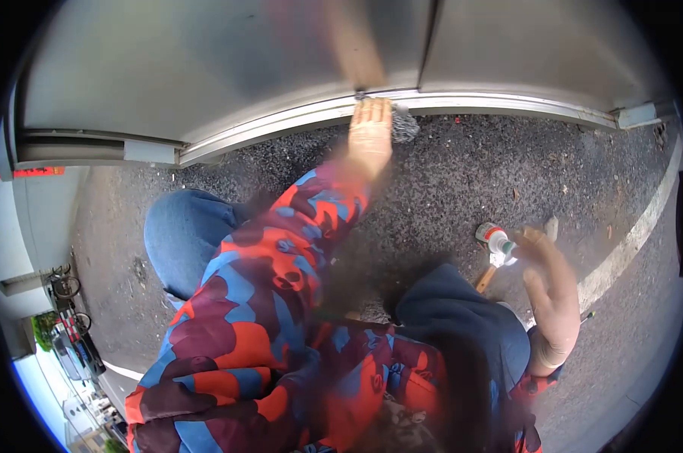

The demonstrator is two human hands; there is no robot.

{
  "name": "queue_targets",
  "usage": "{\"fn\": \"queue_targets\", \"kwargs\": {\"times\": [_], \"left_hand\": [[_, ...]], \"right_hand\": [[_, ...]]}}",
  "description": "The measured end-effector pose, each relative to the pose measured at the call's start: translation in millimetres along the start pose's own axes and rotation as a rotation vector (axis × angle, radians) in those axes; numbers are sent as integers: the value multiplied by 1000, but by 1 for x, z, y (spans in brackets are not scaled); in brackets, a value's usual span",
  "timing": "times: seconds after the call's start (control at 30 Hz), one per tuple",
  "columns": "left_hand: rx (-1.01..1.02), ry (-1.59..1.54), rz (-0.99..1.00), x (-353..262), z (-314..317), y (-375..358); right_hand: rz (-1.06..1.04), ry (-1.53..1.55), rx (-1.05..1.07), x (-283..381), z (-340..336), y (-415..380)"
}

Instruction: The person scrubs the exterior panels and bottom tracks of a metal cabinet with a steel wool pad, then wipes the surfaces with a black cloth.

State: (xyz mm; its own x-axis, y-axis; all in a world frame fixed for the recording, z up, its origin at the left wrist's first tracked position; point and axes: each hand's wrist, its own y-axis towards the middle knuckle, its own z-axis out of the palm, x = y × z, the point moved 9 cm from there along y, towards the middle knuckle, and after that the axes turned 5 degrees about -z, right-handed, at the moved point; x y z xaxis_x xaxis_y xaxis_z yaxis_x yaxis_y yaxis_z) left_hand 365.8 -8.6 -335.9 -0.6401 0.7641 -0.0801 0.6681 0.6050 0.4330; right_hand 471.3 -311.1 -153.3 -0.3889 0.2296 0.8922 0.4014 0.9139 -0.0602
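Note:
My left hand reaches forward to the metal sill at the foot of the metal panels. Its fingers lie side by side, bent over a grey scouring pad that looks like steel wool and shows mostly to their right. On the right, my right hand hovers above the ground, slightly blurred, thumb apart from the curved fingers and nothing visible in it. Close to its fingertips is a white bottle with a red label and a greenish tip. A wooden-handled tool lies just below the bottle.
Smooth metal panels rise along the front. My knees, in blue jeans, are over the rough asphalt. A white painted line curves along the right. Bicycles and a parked vehicle stand far left.

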Motion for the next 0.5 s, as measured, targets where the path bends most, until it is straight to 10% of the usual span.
{"fn": "queue_targets", "kwargs": {"times": [0.5], "left_hand": [[28, -10, -305, 183, -75, -70]], "right_hand": [[-333, -660, 729, 99, 181, 115]]}}
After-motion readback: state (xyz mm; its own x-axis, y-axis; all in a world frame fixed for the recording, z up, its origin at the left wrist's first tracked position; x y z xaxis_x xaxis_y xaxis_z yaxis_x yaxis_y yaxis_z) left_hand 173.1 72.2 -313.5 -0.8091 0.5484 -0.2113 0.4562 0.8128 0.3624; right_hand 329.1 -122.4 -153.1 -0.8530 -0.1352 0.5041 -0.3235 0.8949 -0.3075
